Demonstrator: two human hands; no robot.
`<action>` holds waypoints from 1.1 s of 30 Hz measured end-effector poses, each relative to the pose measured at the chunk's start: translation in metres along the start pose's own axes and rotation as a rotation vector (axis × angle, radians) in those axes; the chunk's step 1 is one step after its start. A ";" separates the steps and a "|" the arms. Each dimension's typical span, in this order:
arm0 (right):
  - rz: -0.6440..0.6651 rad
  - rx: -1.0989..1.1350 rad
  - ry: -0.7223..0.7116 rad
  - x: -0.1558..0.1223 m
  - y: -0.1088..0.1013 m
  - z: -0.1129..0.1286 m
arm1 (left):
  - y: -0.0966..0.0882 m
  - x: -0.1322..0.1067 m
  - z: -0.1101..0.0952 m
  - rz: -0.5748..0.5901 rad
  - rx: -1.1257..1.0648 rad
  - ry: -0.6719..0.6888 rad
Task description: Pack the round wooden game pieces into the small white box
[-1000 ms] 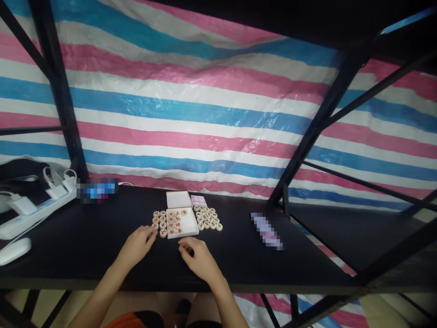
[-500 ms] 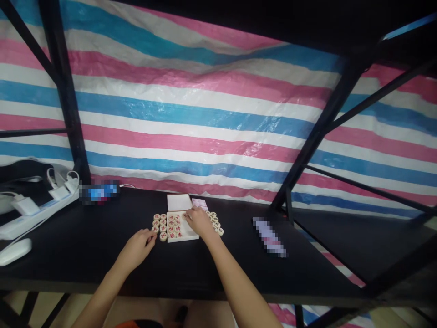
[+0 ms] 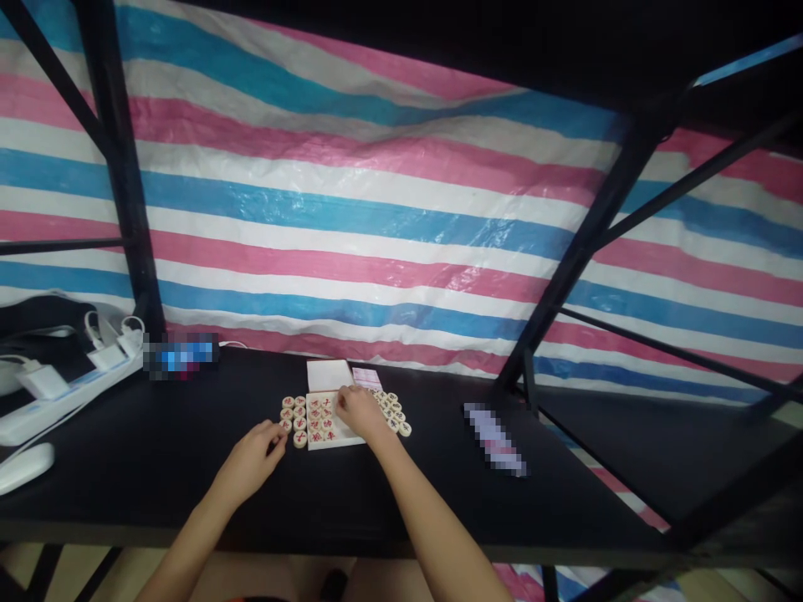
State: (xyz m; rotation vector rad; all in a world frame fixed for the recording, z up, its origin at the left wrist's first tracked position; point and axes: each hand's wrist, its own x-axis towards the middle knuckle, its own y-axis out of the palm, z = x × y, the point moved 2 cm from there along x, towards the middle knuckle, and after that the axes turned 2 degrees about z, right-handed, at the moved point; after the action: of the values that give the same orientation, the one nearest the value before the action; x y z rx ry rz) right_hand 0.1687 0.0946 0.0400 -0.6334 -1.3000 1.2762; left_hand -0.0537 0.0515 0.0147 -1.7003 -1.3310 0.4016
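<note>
A shallow white box (image 3: 335,444) lies on the black desk with its lid folded back. Cream Chinese chess pieces (image 3: 314,425) with red characters fill its left part in two columns. My right hand (image 3: 360,411) reaches into the box from the right, its fingertips pinched low beside those columns; whatever they hold is mostly hidden. Left of the box, more red-marked pieces (image 3: 299,425) stand in two short columns. My left hand (image 3: 257,451) rests beside them, fingers loosely curled, thumb apart, fingertips touching the nearest piece. Dark-marked pieces (image 3: 394,410) stand right of the box, partly behind my right hand.
A pink-and-white card (image 3: 367,379) lies behind the box. Phones lie at the right (image 3: 494,439) and back left (image 3: 185,357). A power strip (image 3: 75,397) with chargers and a white mouse (image 3: 26,468) sit at the left. Black frame posts (image 3: 552,293) flank the desk.
My right hand has shifted slightly down and left inside the box, uncovering more dark-marked pieces at its right. My left hand stays at the red-marked pieces.
</note>
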 end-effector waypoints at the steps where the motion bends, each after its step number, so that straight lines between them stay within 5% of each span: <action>1: -0.029 0.030 0.005 -0.004 -0.003 0.001 | -0.001 0.000 -0.001 -0.027 -0.015 0.003; 5: -0.143 0.226 0.030 -0.040 -0.010 0.009 | 0.001 -0.010 -0.020 -0.112 -0.087 0.045; 9: -0.146 0.800 0.114 -0.079 0.005 0.013 | 0.019 -0.026 -0.050 0.053 -0.165 0.036; 13: -0.129 0.998 0.189 -0.094 0.017 0.013 | 0.031 -0.027 -0.067 0.099 -0.164 -0.012; 33: -0.100 0.843 0.099 -0.102 0.003 0.030 | 0.034 -0.016 -0.063 0.071 -0.427 0.015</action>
State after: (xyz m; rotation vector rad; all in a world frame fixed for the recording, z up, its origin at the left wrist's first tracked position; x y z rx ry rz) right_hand 0.1606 -0.0075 0.0095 -0.0266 -0.6001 1.5266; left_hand 0.0062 0.0088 0.0171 -2.0995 -1.4194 0.1482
